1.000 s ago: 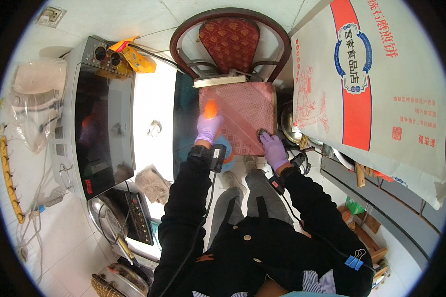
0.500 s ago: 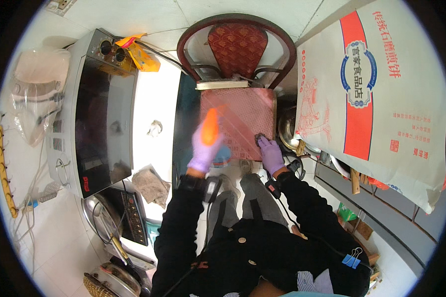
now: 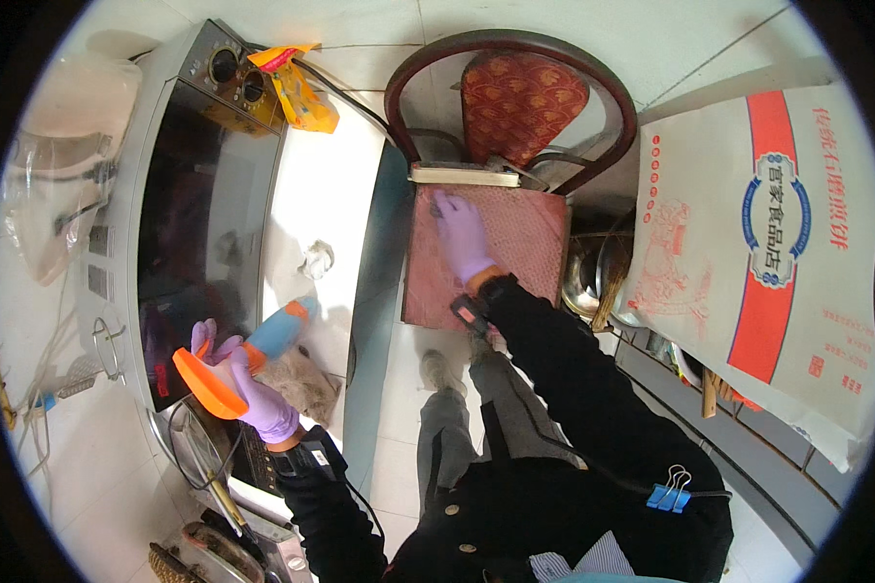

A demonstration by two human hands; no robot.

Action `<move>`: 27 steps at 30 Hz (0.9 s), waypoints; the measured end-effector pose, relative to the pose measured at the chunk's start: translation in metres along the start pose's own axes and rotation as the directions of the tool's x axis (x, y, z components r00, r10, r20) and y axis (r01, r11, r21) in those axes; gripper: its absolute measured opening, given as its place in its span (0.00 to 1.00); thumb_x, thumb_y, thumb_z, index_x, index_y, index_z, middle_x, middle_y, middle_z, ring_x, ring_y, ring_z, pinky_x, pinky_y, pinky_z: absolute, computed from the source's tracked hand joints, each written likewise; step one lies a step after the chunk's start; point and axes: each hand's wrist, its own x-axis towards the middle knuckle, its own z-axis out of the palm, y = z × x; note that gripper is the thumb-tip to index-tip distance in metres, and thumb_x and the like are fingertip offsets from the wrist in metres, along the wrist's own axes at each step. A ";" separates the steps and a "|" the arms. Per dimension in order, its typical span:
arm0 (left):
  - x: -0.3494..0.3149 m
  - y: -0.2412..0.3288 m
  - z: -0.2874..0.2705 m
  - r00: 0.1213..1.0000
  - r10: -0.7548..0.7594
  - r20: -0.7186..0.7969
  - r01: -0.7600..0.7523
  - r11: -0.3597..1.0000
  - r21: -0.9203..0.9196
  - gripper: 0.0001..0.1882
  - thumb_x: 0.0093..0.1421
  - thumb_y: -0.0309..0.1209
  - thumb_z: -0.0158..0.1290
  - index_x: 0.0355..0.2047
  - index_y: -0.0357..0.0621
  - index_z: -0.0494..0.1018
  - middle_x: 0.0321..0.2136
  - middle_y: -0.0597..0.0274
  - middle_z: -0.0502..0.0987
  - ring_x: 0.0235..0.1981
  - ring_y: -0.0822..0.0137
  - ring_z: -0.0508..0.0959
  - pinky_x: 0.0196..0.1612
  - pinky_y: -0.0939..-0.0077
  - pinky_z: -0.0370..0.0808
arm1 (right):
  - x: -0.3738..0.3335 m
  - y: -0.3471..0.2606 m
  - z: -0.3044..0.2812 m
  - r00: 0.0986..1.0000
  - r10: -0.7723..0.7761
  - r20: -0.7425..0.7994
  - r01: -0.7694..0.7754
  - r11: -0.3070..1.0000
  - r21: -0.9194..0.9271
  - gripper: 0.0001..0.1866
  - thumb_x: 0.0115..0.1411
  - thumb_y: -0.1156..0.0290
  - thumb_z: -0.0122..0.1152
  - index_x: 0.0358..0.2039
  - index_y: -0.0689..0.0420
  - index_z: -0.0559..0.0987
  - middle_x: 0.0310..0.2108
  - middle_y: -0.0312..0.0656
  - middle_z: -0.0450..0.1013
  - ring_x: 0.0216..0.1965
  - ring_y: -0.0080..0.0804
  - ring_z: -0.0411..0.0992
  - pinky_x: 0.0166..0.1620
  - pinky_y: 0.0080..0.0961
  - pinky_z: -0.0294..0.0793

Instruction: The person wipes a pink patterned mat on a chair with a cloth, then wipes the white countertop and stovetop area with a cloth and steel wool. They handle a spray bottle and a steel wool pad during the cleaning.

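Note:
My left hand (image 3: 261,398), in a purple glove, is closed round a spray bottle (image 3: 283,331) with an orange head and a blue body. It is over the white counter, by the microwave's front. My right hand (image 3: 464,236), gloved alike, presses down near the far left of the pinkish-red chair seat (image 3: 520,243). Under its fingertips is a small dark scouring pad (image 3: 437,209), mostly covered. The chair has a rounded dark frame and a red patterned backrest (image 3: 520,107).
On the left stand the microwave (image 3: 204,214), a yellow packet (image 3: 304,92) and a grey-brown cloth (image 3: 303,384) on the white counter (image 3: 306,204). A large printed paper bag (image 3: 695,262) stands to the right, beside metal bowls (image 3: 580,277).
My left hand has swung left with the spray bottle from above the seat to the counter. My right hand has slid the pad from the seat's near right to its far left.

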 end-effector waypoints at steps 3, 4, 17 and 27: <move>0.011 -0.015 0.003 0.997 0.051 -0.053 -0.049 0.998 0.041 0.28 0.55 0.22 0.45 0.58 0.29 0.65 0.54 0.45 0.71 0.50 0.58 0.74 0.51 0.68 0.71 | 0.035 -0.012 0.030 0.995 -0.056 -0.077 0.056 0.998 -0.001 0.26 0.57 0.76 0.56 0.59 0.60 0.71 0.49 0.51 0.72 0.50 0.52 0.67 0.55 0.42 0.68; 0.013 -0.018 0.003 0.995 0.076 -0.066 -0.073 0.996 0.050 0.27 0.55 0.22 0.45 0.57 0.28 0.65 0.54 0.44 0.72 0.51 0.57 0.74 0.50 0.68 0.72 | 0.042 -0.010 0.036 0.995 -0.059 -0.080 0.057 0.998 -0.028 0.26 0.58 0.76 0.56 0.58 0.60 0.72 0.49 0.51 0.72 0.49 0.53 0.68 0.55 0.42 0.68; 0.048 -0.042 0.013 0.981 0.183 -0.070 -0.180 0.982 0.051 0.20 0.55 0.20 0.50 0.49 0.26 0.69 0.54 0.42 0.73 0.54 0.50 0.74 0.56 0.59 0.71 | 0.009 0.058 0.017 0.998 0.060 -0.006 -0.057 0.909 -0.413 0.21 0.58 0.74 0.51 0.53 0.61 0.75 0.44 0.51 0.74 0.43 0.49 0.72 0.49 0.41 0.71; 0.054 -0.052 0.002 0.996 0.054 0.067 -0.062 0.991 0.123 0.30 0.63 0.21 0.55 0.64 0.34 0.59 0.53 0.49 0.73 0.53 0.60 0.74 0.61 0.66 0.67 | 0.021 0.008 0.056 0.973 -0.053 0.226 0.164 0.844 -0.511 0.24 0.61 0.73 0.48 0.59 0.57 0.70 0.54 0.42 0.69 0.47 0.43 0.70 0.48 0.36 0.73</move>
